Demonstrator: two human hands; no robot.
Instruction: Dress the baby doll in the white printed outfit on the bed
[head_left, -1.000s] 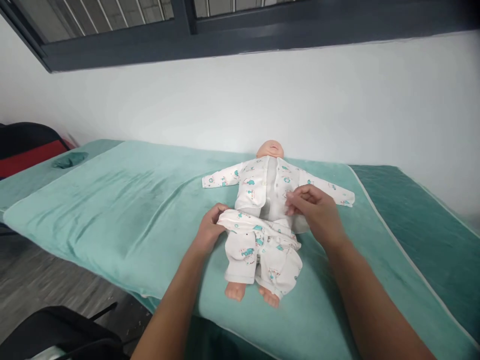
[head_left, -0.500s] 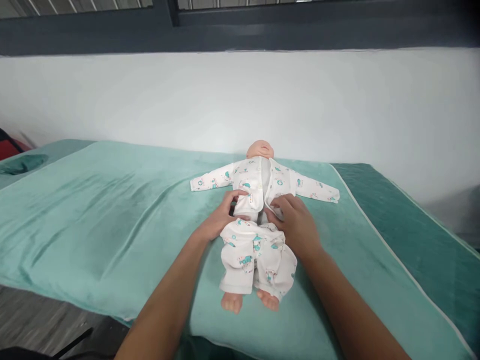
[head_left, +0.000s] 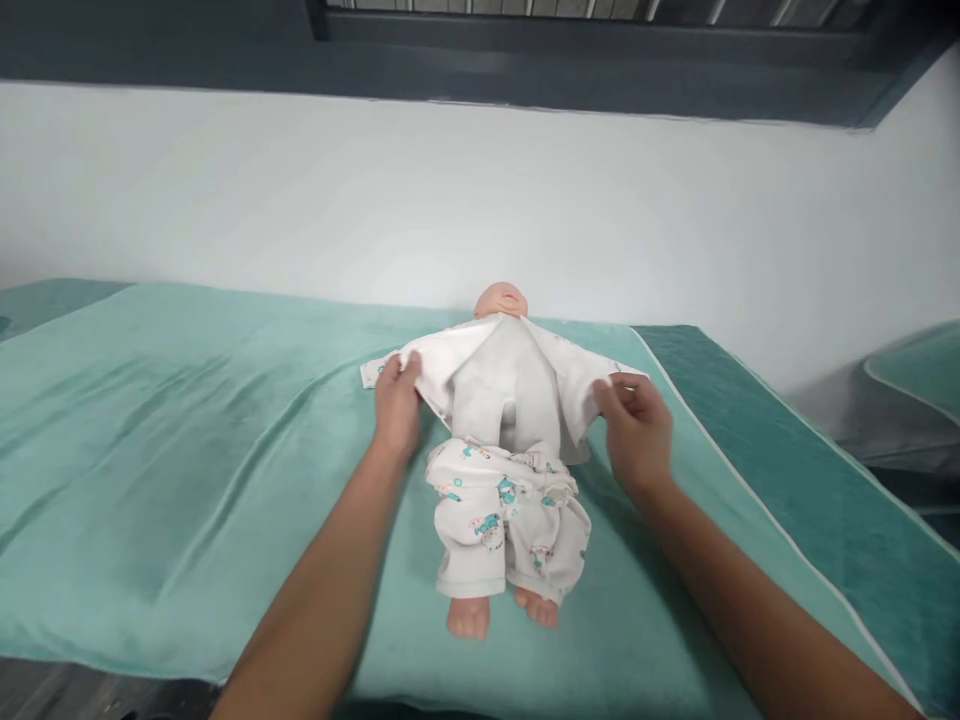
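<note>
A baby doll (head_left: 501, 299) lies on its back on the green bed cover, head towards the wall and bare feet towards me. Its white printed jacket (head_left: 461, 352) is spread apart at the front, baring the plain white torso. With my left hand (head_left: 399, 402) I pinch the jacket's left front edge and hold it out to the side. My right hand (head_left: 637, 425) is closed on the opposite front edge, pulled out to the right. White printed trousers (head_left: 469, 520) cover the doll's legs, their waist bunched at the hips.
The light green cover (head_left: 187, 450) stretches far to the left with creases in it. A darker green strip (head_left: 810, 470) runs along the right. A white wall (head_left: 480, 200) rises behind the doll, with a dark window frame (head_left: 525, 70) above.
Both hands have moved up and outward from the doll's waist, drawing the jacket's two front halves apart. The torso is now uncovered. The view has shifted slightly right.
</note>
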